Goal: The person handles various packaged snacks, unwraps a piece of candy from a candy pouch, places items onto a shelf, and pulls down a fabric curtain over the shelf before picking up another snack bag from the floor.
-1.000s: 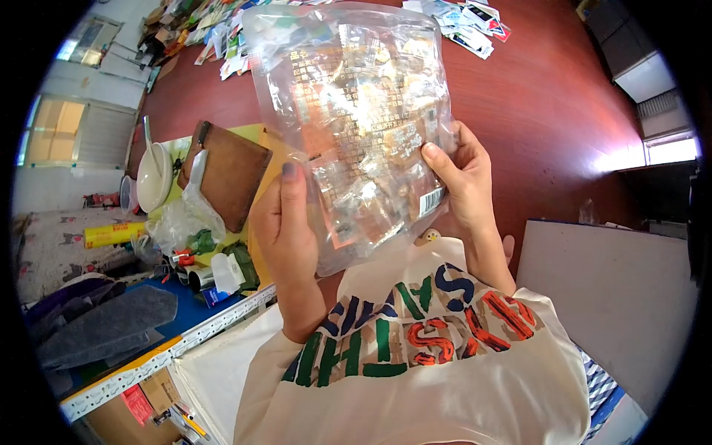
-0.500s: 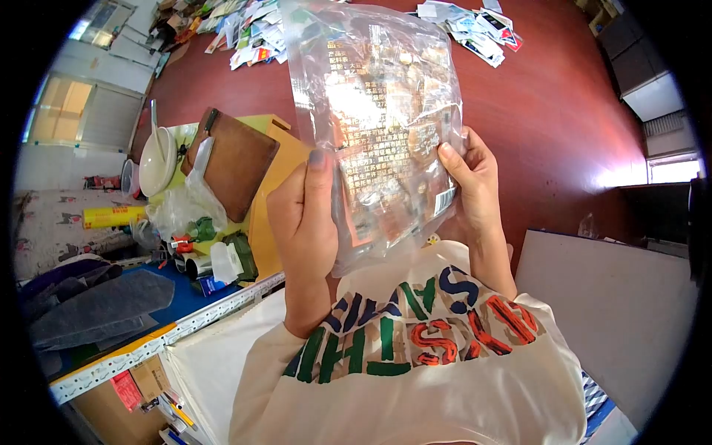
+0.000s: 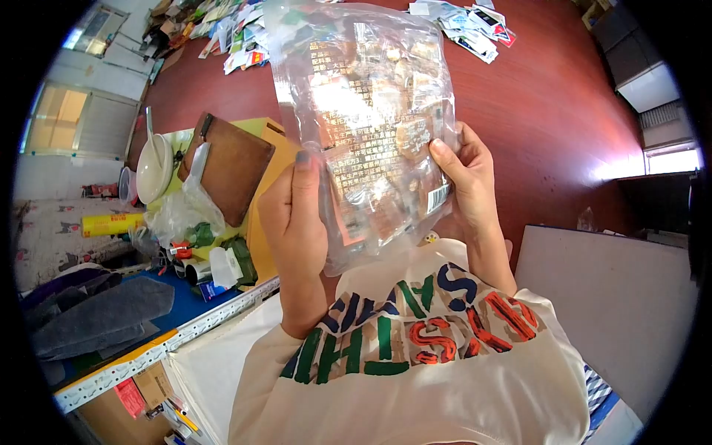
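A clear plastic bag [image 3: 378, 141] with printed text, a barcode and small wrapped pieces inside is held up in front of my chest. My left hand [image 3: 295, 230] grips its lower left edge, thumb on the near face. On the right edge, just above the barcode, my right hand [image 3: 467, 174] pinches the bag with the thumb in front. The fingers behind the bag are partly hidden. Light glares off the plastic.
To the left stand a brown board [image 3: 226, 170], a white pan [image 3: 154, 169], a crumpled plastic bag [image 3: 178, 219] and a yellow roll [image 3: 111, 225]. Paper piles [image 3: 475, 30] lie on the red floor. A grey panel [image 3: 601, 297] is at the right.
The bag and both hands shifted right, then back slightly left in view, along with the surroundings. Both hands keep hold of the bag, and its tilt has changed slightly.
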The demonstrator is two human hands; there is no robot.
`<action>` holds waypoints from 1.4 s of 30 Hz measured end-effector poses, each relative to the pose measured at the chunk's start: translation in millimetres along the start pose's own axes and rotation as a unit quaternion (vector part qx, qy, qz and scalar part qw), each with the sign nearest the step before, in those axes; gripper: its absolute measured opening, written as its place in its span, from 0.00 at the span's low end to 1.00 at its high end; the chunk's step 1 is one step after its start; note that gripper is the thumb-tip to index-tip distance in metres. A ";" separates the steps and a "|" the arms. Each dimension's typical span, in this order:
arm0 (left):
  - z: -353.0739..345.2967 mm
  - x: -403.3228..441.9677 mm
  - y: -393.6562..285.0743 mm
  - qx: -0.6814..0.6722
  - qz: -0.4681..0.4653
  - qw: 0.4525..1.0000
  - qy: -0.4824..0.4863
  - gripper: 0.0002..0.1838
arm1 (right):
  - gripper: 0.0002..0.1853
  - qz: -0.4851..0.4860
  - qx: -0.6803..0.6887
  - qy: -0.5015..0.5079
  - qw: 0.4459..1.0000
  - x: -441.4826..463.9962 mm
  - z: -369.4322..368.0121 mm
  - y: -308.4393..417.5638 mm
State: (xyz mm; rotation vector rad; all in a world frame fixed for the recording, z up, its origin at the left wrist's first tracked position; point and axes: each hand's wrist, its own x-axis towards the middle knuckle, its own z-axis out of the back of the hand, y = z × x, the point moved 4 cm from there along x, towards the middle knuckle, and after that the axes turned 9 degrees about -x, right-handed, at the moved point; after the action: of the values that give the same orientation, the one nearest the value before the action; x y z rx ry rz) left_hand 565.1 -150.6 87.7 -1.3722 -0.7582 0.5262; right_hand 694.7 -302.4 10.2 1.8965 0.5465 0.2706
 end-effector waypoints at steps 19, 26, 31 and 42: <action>-1.9 -1.8 -5.4 -0.008 0.002 1.000 -0.008 0.20 | 0.13 0.001 -0.015 -0.003 1.000 -1.9 0.7 -0.9; 0.3 -3.7 -5.8 0.001 -0.008 1.000 0.006 0.20 | 0.12 0.002 -0.012 -0.002 1.000 -5.8 -1.7 0.7; -0.6 -5.0 -6.1 -0.002 -0.010 1.000 0.007 0.21 | 0.12 0.006 -0.010 -0.002 1.000 -7.5 -1.0 0.7; 0.8 -5.0 3.6 -0.013 0.012 1.000 -0.007 0.22 | 0.16 0.003 -0.014 -0.012 1.000 -9.8 2.9 2.1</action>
State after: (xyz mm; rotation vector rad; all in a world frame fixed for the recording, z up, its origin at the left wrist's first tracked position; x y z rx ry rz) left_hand 561.6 -153.2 83.3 -1.4048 -0.7630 0.5461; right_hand 687.9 -310.2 11.7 1.8723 0.5172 0.2577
